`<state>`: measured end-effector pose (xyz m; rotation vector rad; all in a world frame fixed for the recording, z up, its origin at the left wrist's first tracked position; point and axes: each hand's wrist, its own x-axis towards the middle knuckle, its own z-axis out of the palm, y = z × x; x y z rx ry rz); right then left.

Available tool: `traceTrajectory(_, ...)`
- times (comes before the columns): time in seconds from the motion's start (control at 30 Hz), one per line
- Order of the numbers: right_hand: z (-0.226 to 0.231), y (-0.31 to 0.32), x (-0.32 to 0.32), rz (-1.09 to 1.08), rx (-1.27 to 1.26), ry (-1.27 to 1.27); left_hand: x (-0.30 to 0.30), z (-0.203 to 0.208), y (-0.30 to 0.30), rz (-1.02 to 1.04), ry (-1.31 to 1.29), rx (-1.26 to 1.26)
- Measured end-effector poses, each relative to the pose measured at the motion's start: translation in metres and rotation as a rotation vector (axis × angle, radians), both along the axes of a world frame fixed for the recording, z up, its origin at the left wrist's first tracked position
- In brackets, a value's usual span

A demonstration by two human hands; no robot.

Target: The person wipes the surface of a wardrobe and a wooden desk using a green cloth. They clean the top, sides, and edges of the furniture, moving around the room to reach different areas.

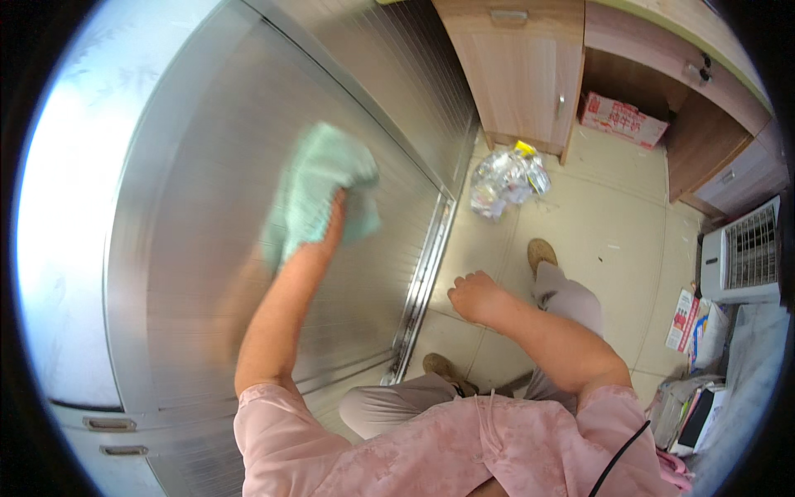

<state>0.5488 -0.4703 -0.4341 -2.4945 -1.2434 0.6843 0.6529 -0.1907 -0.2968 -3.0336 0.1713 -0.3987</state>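
Observation:
My left hand (pixel 334 217) is closed on a pale green cloth (pixel 319 170), its fingers mostly covered by the folds. The cloth lies against a ribbed, silvery sliding door panel (pixel 224 157) on my left and is slightly blurred. My left arm reaches up and forward along that panel. In front of my body, above the tiled floor, hangs my right hand (pixel 474 296), its fingers curled in a loose fist with nothing visible in them. It touches neither the door nor the cloth.
A metal door track (pixel 422 277) runs along the floor. Crumpled clear plastic (pixel 503 178) lies by a wooden cabinet (pixel 517 70). A carton (pixel 623 120) sits under the desk. On the right stand an air cooler (pixel 741 253) and a pile of papers (pixel 687 414).

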Motion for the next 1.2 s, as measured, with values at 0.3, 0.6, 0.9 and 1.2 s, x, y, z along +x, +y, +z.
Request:
traceTrajectory(0.3, -0.008, -0.003, 0.007, 0.012, -0.056, 0.0, -0.013, 0.113, 0.014, -0.274, -0.377, 0.423)
traceTrajectory(0.6, -0.001, -0.027, 0.004, -0.044, -0.051, -0.017, -0.06, 0.141, -0.059, -0.065, -0.162, -0.41)
traceTrajectory(0.9, 0.004, -0.027, 0.005, -0.016, -0.105, 0.017, 0.006, 0.275, 0.005, 0.029, -0.709, 0.657)
traceTrajectory(1.2, -0.063, -0.042, -0.056, 0.136, -0.306, 0.195, -0.122, 0.196, 0.004, -0.099, -0.187, -0.29)
